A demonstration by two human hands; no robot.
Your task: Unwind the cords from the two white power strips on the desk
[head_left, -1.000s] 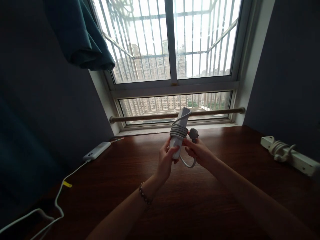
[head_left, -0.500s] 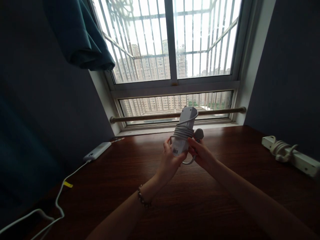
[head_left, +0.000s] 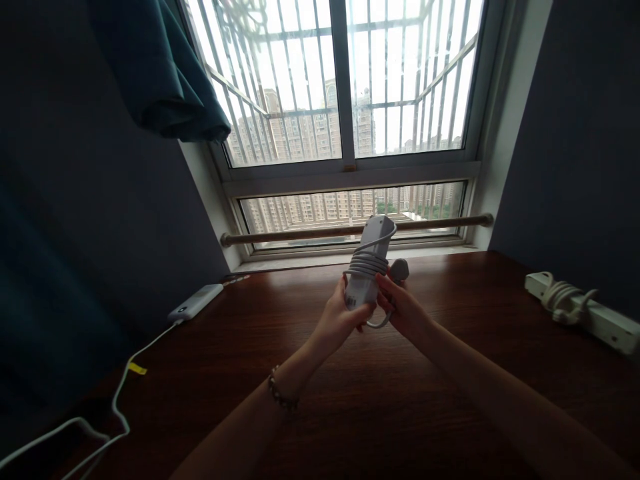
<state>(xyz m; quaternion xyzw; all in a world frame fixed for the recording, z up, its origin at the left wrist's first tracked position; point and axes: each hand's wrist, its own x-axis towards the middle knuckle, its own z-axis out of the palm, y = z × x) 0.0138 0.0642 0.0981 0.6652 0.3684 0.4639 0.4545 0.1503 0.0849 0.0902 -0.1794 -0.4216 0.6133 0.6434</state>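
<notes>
A white power strip [head_left: 377, 230] is held tilted above the wooden surface, with its cord [head_left: 367, 263] wound several times around its middle. My left hand [head_left: 343, 313] grips its lower end, the thumb across the front. On the other side, my right hand [head_left: 400, 300] is closed by the strip's right edge, its fingers on the cord near the windings. The grey plug [head_left: 399, 270] sticks out just above my right hand. A loop of cord hangs below, between the hands. Some fingertips are hidden behind the strip.
On the right of the brown wooden surface [head_left: 300, 387] lies a second power strip [head_left: 610, 323] with a wound cord. A white power bank [head_left: 196, 302] with a white cable [head_left: 120, 393] lies at left. Behind are a rail [head_left: 300, 233] and a barred window.
My left hand has shifted its fingers slightly at the strip's lower left edge, where a bit of cord stuck out before. The power strip has barely moved.
</notes>
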